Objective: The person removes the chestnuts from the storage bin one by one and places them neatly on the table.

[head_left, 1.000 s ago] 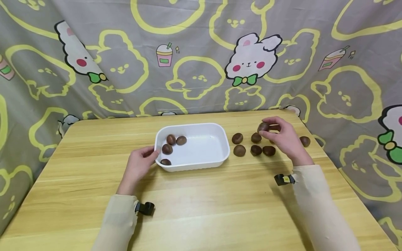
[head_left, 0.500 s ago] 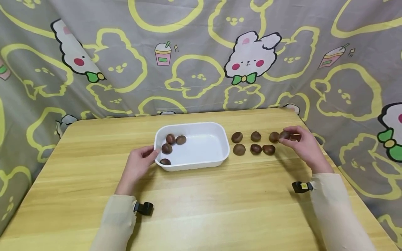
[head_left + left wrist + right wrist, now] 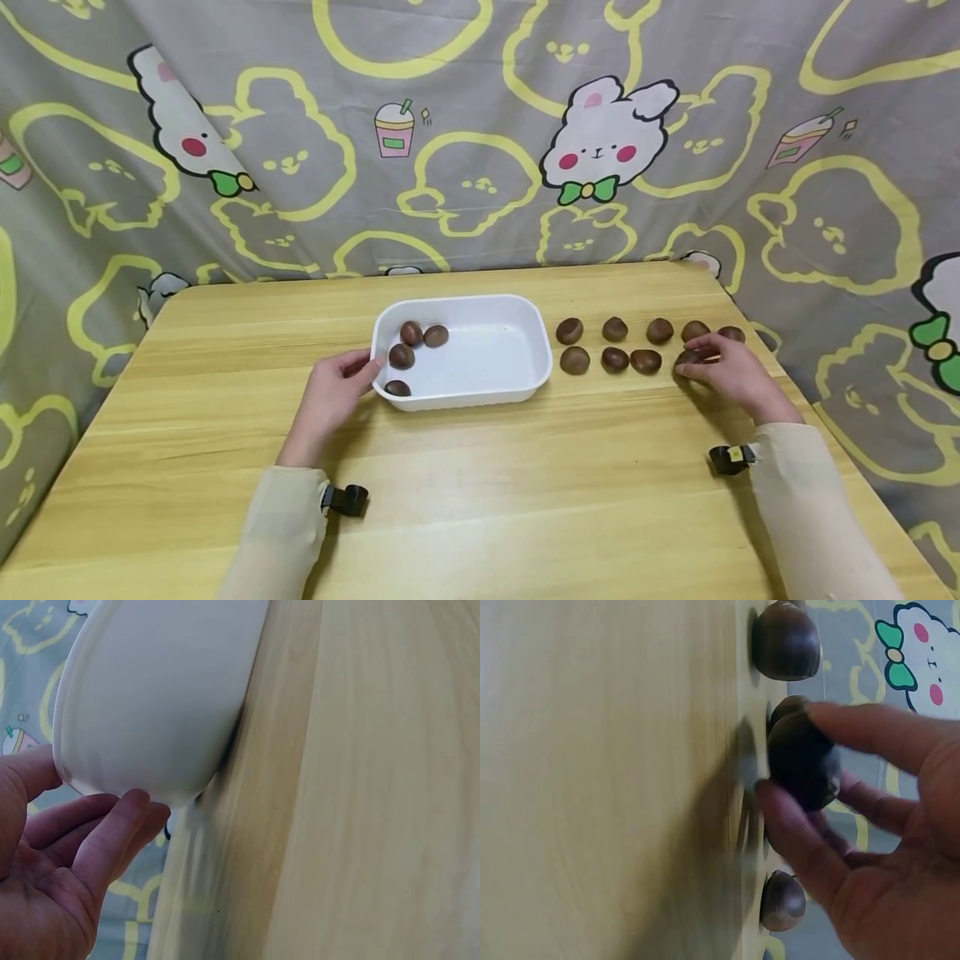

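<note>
My left hand (image 3: pixel 330 404) grips the left end of a white plastic tub (image 3: pixel 468 400), thumb at the rim and fingers against the outer wall, as the left wrist view shows. Inside the tub, several brown chestnuts (image 3: pixel 401 357) lie toward its left side. On the right, my right hand (image 3: pixel 738 379) pinches a dark chestnut (image 3: pixel 802 761) between thumb and fingers, close over the table at the right end of the front row. Two rows of chestnuts stretch between tub and hand, the front row including a chestnut (image 3: pixel 646 361) just left of the held one.
Both hands work over a light wooden table (image 3: pixel 487 500). Behind the held chestnut, the back row runs on to a chestnut (image 3: pixel 731 334) near the table's right edge. A grey patterned curtain (image 3: pixel 465 225) hangs along the back and sides.
My right hand has carried the chestnut rightward past the back row, then lowered it toward the front row's right end. My left hand and the tub have stayed in place.
</note>
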The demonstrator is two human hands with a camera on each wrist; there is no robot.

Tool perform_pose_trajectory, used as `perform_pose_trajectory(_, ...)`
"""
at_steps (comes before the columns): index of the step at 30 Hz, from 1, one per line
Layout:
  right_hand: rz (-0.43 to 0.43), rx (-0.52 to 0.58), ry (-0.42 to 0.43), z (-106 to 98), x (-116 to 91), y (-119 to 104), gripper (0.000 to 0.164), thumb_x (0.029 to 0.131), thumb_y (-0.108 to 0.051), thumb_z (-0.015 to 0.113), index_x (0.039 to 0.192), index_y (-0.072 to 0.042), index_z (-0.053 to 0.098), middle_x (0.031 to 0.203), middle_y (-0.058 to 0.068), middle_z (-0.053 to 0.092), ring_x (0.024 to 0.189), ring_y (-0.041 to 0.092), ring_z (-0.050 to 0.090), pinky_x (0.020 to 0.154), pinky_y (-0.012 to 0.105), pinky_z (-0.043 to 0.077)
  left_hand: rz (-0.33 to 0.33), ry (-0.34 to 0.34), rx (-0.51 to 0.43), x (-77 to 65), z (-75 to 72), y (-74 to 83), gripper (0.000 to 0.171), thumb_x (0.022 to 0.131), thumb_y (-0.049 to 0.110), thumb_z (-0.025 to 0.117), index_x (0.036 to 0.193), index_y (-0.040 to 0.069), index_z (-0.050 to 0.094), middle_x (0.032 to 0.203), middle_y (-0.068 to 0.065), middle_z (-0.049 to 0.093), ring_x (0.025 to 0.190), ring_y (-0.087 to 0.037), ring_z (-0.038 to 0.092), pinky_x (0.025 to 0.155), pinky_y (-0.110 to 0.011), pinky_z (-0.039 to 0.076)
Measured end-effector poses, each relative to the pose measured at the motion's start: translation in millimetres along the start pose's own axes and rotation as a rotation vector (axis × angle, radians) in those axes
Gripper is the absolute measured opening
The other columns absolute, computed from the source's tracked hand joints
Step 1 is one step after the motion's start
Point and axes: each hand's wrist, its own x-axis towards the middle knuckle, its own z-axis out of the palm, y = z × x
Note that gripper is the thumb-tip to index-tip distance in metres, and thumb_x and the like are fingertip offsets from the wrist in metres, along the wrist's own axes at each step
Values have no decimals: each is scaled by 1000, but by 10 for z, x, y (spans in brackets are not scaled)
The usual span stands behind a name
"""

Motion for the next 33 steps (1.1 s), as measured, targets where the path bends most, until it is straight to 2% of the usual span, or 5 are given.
perform_pose_trajectory(9,37,-17,-14,13,27,11,54,92,-25,72,128,9,52,118,30,56,105,40,54,77,34,49,-5,-9,8,14,1,6,40,99,23,60,128,-5,62,118,-21,66,107,-28,62,85,-31,57)
perform_pose_trajectory(16,39,-14,-5,24,13,-5,53,92,-24,72,128,9,52,114,25,60,107,39,54,77,34,49,-9,-11,9,17,-2,8,42,100,25,60,128,-5,61,118,-21,66,108,-28,62,85,-30,56)
perform_pose_trajectory(22,41,-27,7,-11,-24,-45,58,94,-27,69,133,10,48,124,31,55,114,47,49,90,53,45,-17,-20,0,12,-8,33,42,99,25,61,129,-5,61,119,-21,65,109,-29,61,87,-32,56)
perform_pose_trajectory(27,-30,-92,153,-70,-29,-203,48,94,-25,67,124,10,55,126,34,51,115,52,44,92,62,39,-16,-22,-10,18,-17,36,40,100,22,60,128,-6,60,119,-23,64,109,-30,62,87,-32,56)
perform_pose_trajectory(33,-110,-131,276,-26,-8,-496,41,94,-19,67,123,9,58,115,31,54,109,46,48,88,58,41,-14,-18,-2,19,-14,25,41,100,23,60,128,-5,61,119,-22,65,108,-29,62,85,-31,56)
